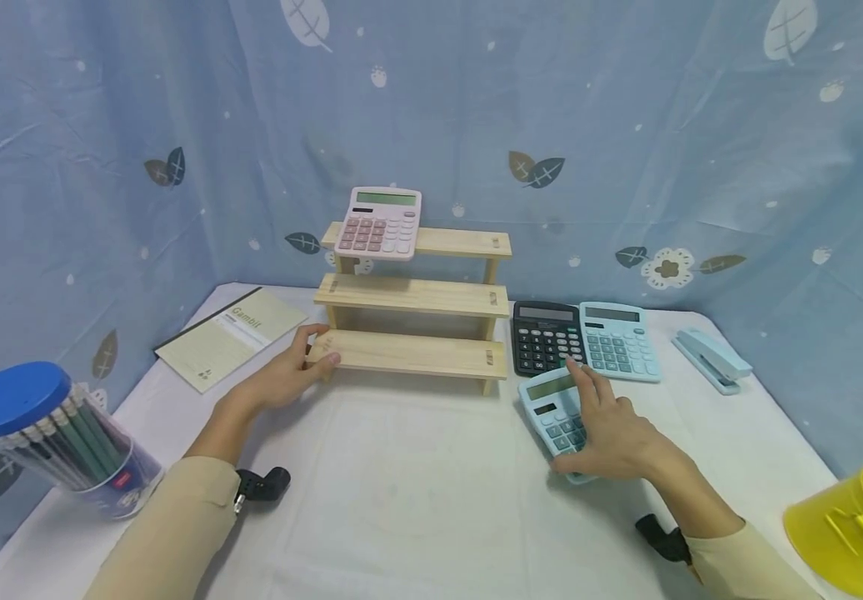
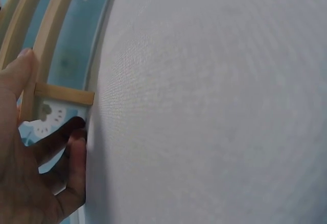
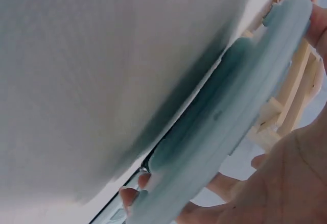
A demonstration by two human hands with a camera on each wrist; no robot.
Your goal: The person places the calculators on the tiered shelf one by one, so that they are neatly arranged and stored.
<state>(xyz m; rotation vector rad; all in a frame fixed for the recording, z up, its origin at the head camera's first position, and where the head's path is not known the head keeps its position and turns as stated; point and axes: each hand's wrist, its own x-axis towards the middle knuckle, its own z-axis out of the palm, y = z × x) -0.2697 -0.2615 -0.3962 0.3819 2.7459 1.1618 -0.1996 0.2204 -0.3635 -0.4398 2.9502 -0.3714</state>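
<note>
Four calculators, one three-tier wooden shelf [image 1: 412, 296].
Left hand [image 1: 285, 375] gripping shelf end; right hand [image 1: 611, 433] fingers curled round near blue calculator [image 1: 555, 408].

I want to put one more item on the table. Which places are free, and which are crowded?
Free: the white cloth in front of the wooden rack, between the left hand and the right hand. The rack's two lower steps are also bare. Crowded: right of the rack, with three calculators and a stapler.

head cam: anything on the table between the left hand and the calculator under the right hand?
Nothing: head view shows only bare white cloth between the left hand on the wooden shelf's bottom step and the light blue calculator the right hand holds.
</note>
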